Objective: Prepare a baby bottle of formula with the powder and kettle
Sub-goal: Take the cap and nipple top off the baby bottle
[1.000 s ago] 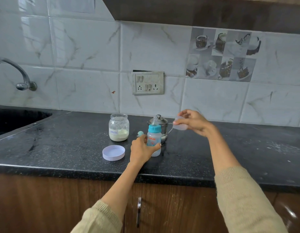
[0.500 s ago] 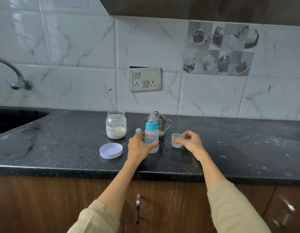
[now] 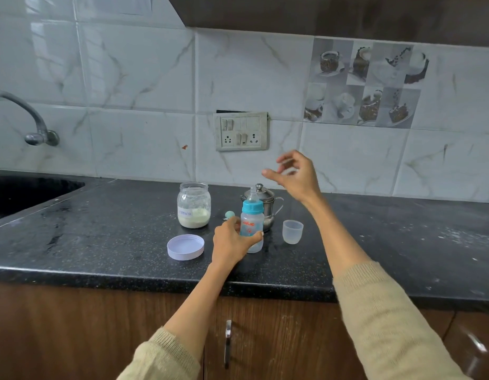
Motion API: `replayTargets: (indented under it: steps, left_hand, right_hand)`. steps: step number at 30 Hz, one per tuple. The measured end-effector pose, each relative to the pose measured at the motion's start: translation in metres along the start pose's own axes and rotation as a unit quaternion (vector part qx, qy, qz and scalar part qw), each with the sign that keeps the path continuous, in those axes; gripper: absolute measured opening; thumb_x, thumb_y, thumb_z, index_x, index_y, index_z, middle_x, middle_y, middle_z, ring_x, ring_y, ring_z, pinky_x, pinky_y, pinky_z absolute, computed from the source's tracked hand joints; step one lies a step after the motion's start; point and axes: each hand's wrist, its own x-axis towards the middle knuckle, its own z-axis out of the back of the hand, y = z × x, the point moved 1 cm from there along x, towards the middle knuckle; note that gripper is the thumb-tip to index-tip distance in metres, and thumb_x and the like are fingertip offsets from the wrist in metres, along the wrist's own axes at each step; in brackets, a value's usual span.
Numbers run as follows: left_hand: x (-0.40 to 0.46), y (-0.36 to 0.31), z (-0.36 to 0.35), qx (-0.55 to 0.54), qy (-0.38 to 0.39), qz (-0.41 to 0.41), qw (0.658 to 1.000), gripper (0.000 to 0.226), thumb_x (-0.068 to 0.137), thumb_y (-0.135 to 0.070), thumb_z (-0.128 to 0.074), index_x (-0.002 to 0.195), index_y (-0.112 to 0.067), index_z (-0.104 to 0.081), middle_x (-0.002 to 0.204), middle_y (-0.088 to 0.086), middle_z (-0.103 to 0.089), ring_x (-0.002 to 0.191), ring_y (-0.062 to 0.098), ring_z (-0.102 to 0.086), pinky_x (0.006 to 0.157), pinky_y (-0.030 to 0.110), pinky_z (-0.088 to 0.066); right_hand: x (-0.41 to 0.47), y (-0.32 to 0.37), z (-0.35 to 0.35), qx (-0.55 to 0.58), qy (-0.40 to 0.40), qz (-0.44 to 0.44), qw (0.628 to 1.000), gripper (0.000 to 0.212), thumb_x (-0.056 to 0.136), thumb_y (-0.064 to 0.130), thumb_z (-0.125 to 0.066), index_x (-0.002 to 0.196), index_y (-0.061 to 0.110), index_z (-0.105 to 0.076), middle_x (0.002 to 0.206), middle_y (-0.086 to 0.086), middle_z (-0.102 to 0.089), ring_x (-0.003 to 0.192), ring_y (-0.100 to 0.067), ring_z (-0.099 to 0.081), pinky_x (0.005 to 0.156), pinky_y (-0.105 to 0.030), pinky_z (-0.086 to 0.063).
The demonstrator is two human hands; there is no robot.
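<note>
Bottle (image 3: 252,224) stands on the counter (image 3: 100,242), left hand (image 3: 232,242) wrapped round it, teal collar and teat on. Right hand (image 3: 295,174) hovers empty above the kettle (image 3: 262,204), fingers loosely spread. Clear cap (image 3: 292,231) sits just beside the bottle; a careless reach could tip it, or knock the open formula jar (image 3: 194,205).

I'm standing in a home kitchen: a black speckled stone counter (image 3: 100,237) runs over wooden cabinet doors (image 3: 73,325), with a dark sink (image 3: 24,193) and a wall tap (image 3: 32,119) off to my left. Marble-look wall tiles (image 3: 144,72), a dessert-picture tile panel (image 3: 364,83) and a switch-and-socket plate (image 3: 241,131) back it.
</note>
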Motion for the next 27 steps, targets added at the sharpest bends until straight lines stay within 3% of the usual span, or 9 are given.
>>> replayTargets:
  steps: [2,4,7,9,13,17,23,27]
  left_hand:
    - [0.0,-0.001,0.0,-0.001,0.0,0.003,1.0,0.057,0.07,-0.036,-0.08,0.117,-0.01,-0.06,0.117,0.007,-0.067,0.103,0.018,-0.064,0.086,0.026,-0.048]
    - [0.0,-0.002,0.001,-0.002,-0.002,0.004,1.0,0.054,0.07,-0.035,-0.08,0.114,-0.011,-0.061,0.115,0.007,-0.068,0.101,0.018,-0.064,0.083,0.024,-0.047]
    - [-0.001,-0.003,0.001,-0.001,-0.004,0.006,1.0,0.053,0.07,-0.034,-0.079,0.113,-0.01,-0.061,0.114,0.007,-0.068,0.102,0.019,-0.064,0.083,0.026,-0.047]
    - [-0.002,-0.003,0.002,-0.004,-0.005,0.007,1.0,0.055,0.071,-0.033,-0.079,0.117,-0.01,-0.06,0.116,0.006,-0.068,0.103,0.019,-0.064,0.082,0.025,-0.047]
    - [-0.002,-0.004,0.002,-0.005,-0.002,0.004,1.0,0.058,0.071,-0.032,-0.079,0.12,-0.008,-0.059,0.117,0.008,-0.067,0.105,0.02,-0.064,0.086,0.029,-0.05]
    - [0.0,-0.002,0.003,0.005,-0.002,0.002,1.0,0.057,0.07,-0.035,-0.079,0.117,-0.009,-0.06,0.117,0.008,-0.067,0.105,0.02,-0.064,0.085,0.028,-0.049]
    - [0.002,0.0,0.004,0.007,0.007,-0.009,1.0,0.058,0.069,-0.036,-0.08,0.116,-0.01,-0.06,0.116,0.008,-0.068,0.102,0.02,-0.065,0.087,0.032,-0.053]
    - [0.004,0.002,0.006,0.004,0.024,-0.01,1.0,0.057,0.07,-0.035,-0.079,0.118,-0.01,-0.06,0.117,0.008,-0.068,0.103,0.019,-0.066,0.088,0.031,-0.053]
  right_hand:
    - [0.011,0.021,-0.019,-0.054,0.067,0.017,0.996,0.036,0.069,0.039,-0.081,0.09,0.016,-0.062,0.083,0.002,-0.063,0.072,-0.009,-0.059,0.07,-0.03,-0.054]
    - [0.015,0.032,-0.038,-0.174,0.177,-0.021,0.968,0.049,0.067,0.052,-0.077,0.099,0.017,-0.065,0.097,-0.001,-0.066,0.083,-0.014,-0.063,0.077,-0.033,-0.054]
    - [0.013,0.037,-0.056,-0.363,0.332,-0.094,0.865,0.067,0.068,0.064,-0.069,0.117,0.019,-0.062,0.112,0.0,-0.061,0.095,-0.019,-0.06,0.082,-0.033,-0.052]
    - [0.01,0.038,-0.059,-0.415,0.393,-0.13,0.81,0.064,0.071,0.059,-0.07,0.12,0.018,-0.062,0.113,-0.001,-0.06,0.093,-0.021,-0.06,0.082,-0.034,-0.053]
    - [0.012,0.032,-0.059,-0.388,0.403,-0.139,0.817,0.042,0.076,0.037,-0.076,0.112,0.017,-0.066,0.113,-0.008,-0.062,0.075,-0.023,-0.064,0.071,-0.031,-0.055]
    - [0.016,0.03,-0.057,-0.343,0.433,-0.147,0.821,0.038,0.076,0.028,-0.078,0.11,0.015,-0.067,0.115,-0.011,-0.059,0.098,-0.033,-0.067,0.066,-0.03,-0.058]
    - [0.022,0.036,-0.053,-0.317,0.478,-0.137,0.808,0.037,0.074,0.004,-0.077,0.109,0.013,-0.069,0.116,-0.007,-0.055,0.1,-0.029,-0.06,0.067,-0.03,-0.059]
    - [0.028,0.04,-0.055,-0.348,0.5,-0.086,0.788,0.039,0.07,-0.004,-0.076,0.097,0.024,-0.07,0.122,-0.002,-0.055,0.109,-0.024,-0.053,0.074,-0.026,-0.05]
